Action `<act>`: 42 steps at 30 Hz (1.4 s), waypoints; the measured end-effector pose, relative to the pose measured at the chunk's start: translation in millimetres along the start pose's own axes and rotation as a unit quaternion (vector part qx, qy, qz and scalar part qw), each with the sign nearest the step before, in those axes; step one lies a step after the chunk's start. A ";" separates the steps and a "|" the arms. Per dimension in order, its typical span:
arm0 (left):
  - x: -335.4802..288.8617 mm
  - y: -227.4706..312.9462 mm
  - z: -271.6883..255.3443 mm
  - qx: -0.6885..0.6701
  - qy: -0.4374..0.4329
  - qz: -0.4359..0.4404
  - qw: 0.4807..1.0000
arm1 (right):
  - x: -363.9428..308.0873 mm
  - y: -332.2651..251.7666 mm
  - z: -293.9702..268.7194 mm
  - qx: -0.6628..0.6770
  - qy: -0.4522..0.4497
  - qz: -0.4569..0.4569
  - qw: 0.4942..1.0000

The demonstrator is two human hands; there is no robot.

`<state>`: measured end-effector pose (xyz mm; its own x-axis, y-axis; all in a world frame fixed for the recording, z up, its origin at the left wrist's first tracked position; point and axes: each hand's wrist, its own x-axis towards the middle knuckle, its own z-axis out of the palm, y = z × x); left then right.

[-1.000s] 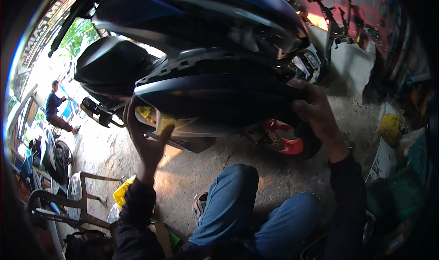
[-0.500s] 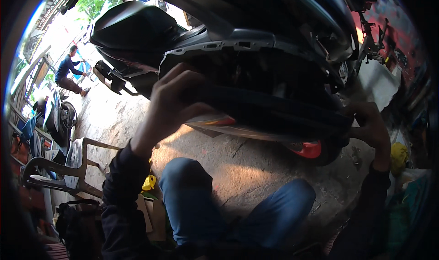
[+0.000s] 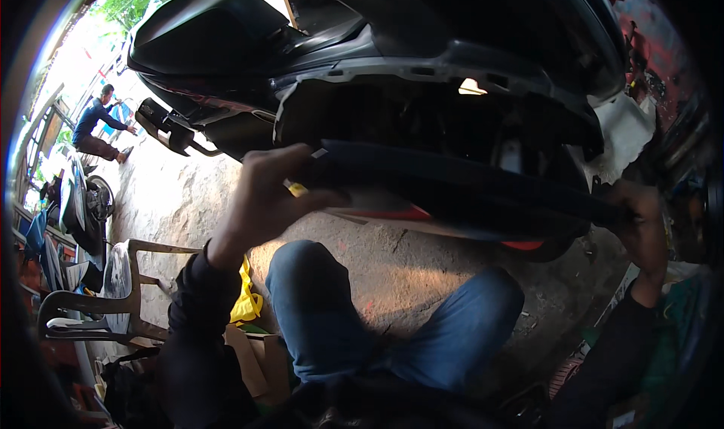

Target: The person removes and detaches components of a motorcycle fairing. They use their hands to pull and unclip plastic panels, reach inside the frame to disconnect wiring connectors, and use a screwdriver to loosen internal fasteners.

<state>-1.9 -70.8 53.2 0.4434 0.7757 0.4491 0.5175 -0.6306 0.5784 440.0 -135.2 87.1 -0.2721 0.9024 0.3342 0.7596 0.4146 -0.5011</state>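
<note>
A dark scooter (image 3: pixel 407 48) stands in front of me, its side showing an uncovered dark cavity (image 3: pixel 377 112) below a rim with slots. Between my hands is a long, dark body panel (image 3: pixel 460 191) with a red and pale stripe along its lower side. My left hand (image 3: pixel 264 195) grips its left end, thumb below and fingers over the top. At the other end, my right hand (image 3: pixel 639 216) is closed round the panel's tip, slightly blurred. The panel hangs just in front of the cavity's lower part; whether it touches the scooter, I cannot tell.
Left of me stands a worn plastic armchair (image 3: pixel 124 286), with a yellow bag (image 3: pixel 246 297) and cardboard (image 3: pixel 256 361) by my knee. Farther off are a parked motorcycle (image 3: pixel 83 206) and a crouching person (image 3: pixel 98 127). Green material (image 3: pixel 682 331) lies at the right.
Both hands and the panel have moved lower and to the right, leaving more of the cavity showing. The view has also shifted a little.
</note>
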 end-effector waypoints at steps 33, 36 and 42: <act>-25.2 -88.9 59.7 0.126 0.403 -0.043 0.906 | 74.4 52.6 341.3 0.278 -0.099 -0.061 0.954; -95.2 -155.6 100.4 0.069 0.391 -0.138 0.907 | 69.7 30.8 397.3 0.261 0.049 -0.014 0.964; -122.5 -175.7 220.3 -0.339 0.190 -0.293 0.874 | 66.5 74.1 464.6 0.288 0.021 0.026 0.957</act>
<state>14.1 -60.3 -253.5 -0.0943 0.9937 0.0607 -0.0349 -0.0643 0.9973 203.8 10.1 -298.7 -0.2088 0.9231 0.3228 0.3164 0.3761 -0.8709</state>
